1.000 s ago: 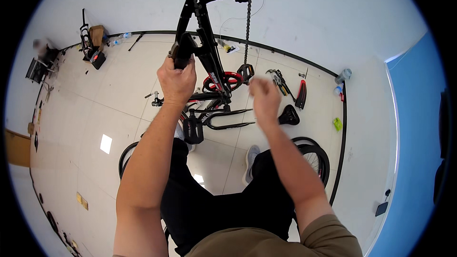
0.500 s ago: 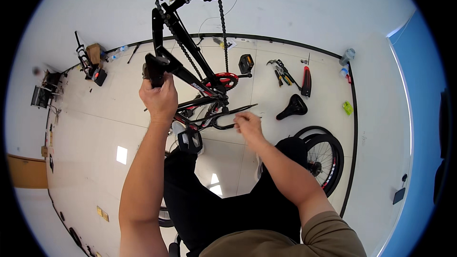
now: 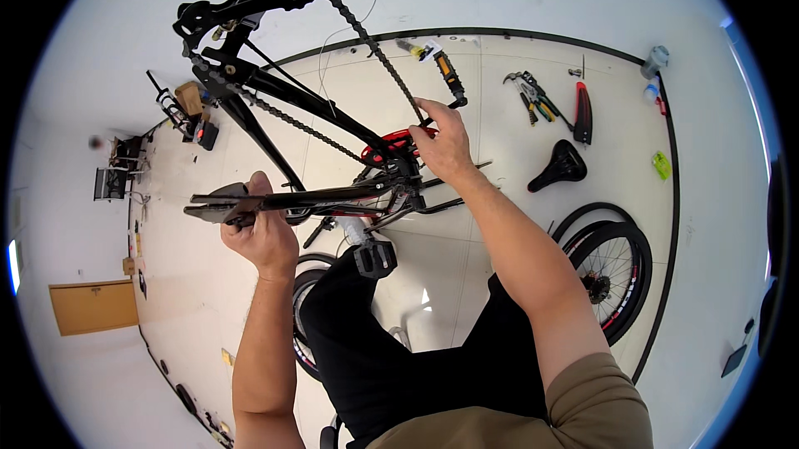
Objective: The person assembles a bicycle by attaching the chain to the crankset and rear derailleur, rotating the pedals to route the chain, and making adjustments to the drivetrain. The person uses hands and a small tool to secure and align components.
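Observation:
A black bicycle frame (image 3: 291, 87) stands tilted before me, its rear end raised toward the upper left. My left hand (image 3: 265, 239) is closed round a black frame tube, beside a flat dark end piece. At the red chainring (image 3: 391, 145) my right hand (image 3: 445, 148) has thumb and fingers about the chain (image 3: 372, 43), close to the crank; the exact contact is partly hidden. The chain runs up to the rear derailleur (image 3: 200, 23). One pedal (image 3: 449, 76) with orange reflectors is beyond my right hand, and another black pedal (image 3: 374, 258) hangs above my leg.
On the tiled floor to the right lie a black saddle (image 3: 559, 166), hand tools (image 3: 541, 99) and a red-black mudguard (image 3: 583, 114). Wheels (image 3: 612, 274) lie by my right leg, and another wheel (image 3: 306, 316) by my left. Bottles (image 3: 655, 62) stand at the far right wall.
The frame has turned, its rear end swinging left and nearer, and my left hand has turned with it. My right hand has gone from near the fork up to the chainring. The view has shifted.

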A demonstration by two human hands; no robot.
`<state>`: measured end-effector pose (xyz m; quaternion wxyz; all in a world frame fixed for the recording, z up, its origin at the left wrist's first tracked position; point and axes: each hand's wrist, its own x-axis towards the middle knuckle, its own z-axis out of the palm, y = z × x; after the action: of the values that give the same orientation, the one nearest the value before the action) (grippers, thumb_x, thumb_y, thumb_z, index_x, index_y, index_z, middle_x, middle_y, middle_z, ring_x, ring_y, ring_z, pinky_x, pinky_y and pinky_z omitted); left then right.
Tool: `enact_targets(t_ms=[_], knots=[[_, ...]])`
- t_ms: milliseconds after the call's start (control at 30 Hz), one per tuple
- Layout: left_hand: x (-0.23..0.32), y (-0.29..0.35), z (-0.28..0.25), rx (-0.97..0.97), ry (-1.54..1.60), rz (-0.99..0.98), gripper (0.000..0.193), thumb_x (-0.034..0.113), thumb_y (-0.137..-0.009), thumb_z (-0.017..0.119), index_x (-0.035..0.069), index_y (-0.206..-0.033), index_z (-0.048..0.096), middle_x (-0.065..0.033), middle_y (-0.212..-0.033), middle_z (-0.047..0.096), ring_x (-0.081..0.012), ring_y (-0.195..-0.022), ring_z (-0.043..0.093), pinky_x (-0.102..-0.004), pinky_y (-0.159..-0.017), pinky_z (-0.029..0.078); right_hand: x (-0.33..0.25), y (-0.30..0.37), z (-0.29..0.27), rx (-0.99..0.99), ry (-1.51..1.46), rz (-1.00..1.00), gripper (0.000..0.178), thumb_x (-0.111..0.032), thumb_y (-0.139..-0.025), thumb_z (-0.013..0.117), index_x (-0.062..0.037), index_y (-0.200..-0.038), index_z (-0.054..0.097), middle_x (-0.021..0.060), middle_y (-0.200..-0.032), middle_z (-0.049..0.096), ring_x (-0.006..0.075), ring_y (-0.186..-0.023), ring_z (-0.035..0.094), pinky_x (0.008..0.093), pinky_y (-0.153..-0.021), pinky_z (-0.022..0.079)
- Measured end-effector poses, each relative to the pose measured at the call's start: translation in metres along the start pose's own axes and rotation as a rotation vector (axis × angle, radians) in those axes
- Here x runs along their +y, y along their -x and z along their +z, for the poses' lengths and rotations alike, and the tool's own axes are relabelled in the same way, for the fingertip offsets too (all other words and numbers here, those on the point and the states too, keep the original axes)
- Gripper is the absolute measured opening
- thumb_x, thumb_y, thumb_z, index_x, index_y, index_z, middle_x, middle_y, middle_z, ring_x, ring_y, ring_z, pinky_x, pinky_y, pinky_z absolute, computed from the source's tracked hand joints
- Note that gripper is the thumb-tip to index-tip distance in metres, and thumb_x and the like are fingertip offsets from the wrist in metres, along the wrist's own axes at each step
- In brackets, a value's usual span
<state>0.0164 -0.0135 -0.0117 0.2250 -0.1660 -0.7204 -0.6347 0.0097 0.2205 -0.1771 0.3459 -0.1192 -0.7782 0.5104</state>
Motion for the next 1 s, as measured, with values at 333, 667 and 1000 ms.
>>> enact_targets(t_ms=[333,667,1000], knots=[[0.004,-0.001,0.003,0.005,-0.02,0.037,0.024,0.003,-0.09,0.066,-0.002,-0.069,0.056,-0.0029,-0.064,0.053,-0.0059,-0.052,0.043,-0.0202,-0.043,0.03,0.034,-0.017,0.004,0.088,-0.295,0.209,0.018,-0.012,-0.09,0.065,0.0004,-0.103,0.064,0.0149,-0.089,0.071,0.027,-0.079,0.068,0.0346,-0.073,0.053],[0.005,-0.004,0.01,0.037,0.01,-0.007,0.029,0.005,-0.092,0.068,0.004,-0.067,0.054,0.0038,-0.061,0.047,-0.0031,-0.051,0.038,-0.0203,-0.044,0.027,0.022,-0.012,-0.028,-0.107,-0.316,0.392,0.022,-0.011,-0.089,0.067,0.0033,-0.106,0.067,0.0097,-0.088,0.07,0.0144,-0.078,0.064,0.0277,-0.073,0.051],[0.004,-0.002,0.006,0.029,0.014,0.032,0.017,0.007,-0.091,0.071,-0.001,-0.077,0.065,0.0012,-0.062,0.053,-0.0042,-0.052,0.045,-0.0193,-0.047,0.035,0.032,-0.016,-0.031,-0.247,-0.296,0.422,0.02,-0.012,-0.089,0.067,0.0031,-0.102,0.07,0.009,-0.086,0.071,0.0142,-0.079,0.064,0.028,-0.075,0.05]])
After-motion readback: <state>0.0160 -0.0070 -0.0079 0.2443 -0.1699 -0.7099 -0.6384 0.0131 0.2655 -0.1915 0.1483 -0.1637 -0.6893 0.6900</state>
